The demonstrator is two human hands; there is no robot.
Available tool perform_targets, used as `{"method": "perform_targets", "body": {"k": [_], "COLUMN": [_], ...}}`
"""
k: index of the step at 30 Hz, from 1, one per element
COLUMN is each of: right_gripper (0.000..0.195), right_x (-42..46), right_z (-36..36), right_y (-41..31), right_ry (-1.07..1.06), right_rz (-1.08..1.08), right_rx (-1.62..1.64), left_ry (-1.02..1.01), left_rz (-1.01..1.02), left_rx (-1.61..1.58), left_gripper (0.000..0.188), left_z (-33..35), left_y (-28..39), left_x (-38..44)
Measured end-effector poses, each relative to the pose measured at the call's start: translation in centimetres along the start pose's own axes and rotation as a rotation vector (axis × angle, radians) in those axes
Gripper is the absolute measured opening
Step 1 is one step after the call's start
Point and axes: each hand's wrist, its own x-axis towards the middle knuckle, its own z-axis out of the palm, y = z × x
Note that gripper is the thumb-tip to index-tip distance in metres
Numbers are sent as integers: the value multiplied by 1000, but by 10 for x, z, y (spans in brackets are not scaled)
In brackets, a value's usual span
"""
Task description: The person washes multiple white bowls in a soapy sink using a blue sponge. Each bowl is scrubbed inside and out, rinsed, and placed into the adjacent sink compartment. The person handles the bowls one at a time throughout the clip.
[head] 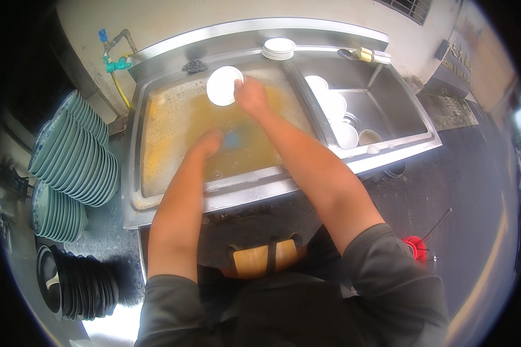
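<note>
My right hand (252, 97) grips the right edge of a small white plate (224, 86), raised over the murky, foamy water in the large left basin of a steel sink (243, 197). Lower and to the left, my left hand (208, 141) dips into the water, its fingers partly hidden. Something blue (232, 139) shows blurred under the water just beside those fingers; whether they grip it is not visible. Several white plates (345, 134) and a bowl (370, 137) lie in the right basin. A short stack of white plates (278, 47) stands on the back ledge.
Stacked pale green bowls (74, 160) and black bowls (84, 284) stand left of the sink. A dark scouring pad (194, 66) lies on the back rim, and a teal tap (118, 64) is at the back left. On the floor at right stands a red container (414, 248).
</note>
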Motion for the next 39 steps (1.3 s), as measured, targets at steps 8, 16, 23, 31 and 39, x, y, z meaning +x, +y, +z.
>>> {"method": "perform_targets", "body": {"k": [8,16,23,31,39], "right_gripper": [35,34,32,35,37], "right_x": [59,44,37,17,17], "right_z": [-134,-263,-307,-354,-326], "right_y": [92,178,205,250,257], "right_ry": [115,-53,74,-73,21], "right_rz": [-69,210,176,430,433], "right_rx": [-359,-773,-615,-766,-761], "left_ry": [-37,-87,-114,-137,-159], "left_rz": [-91,-100,-112,-104,-102], "left_rx": [-71,-84,-74,-57,-70], "left_gripper": [37,35,33,32,30], "left_z": [-8,-10,-8,-8,-3], "left_y": [28,17,16,16,9], "left_x": [-52,-40,-45,-30,-25]}}
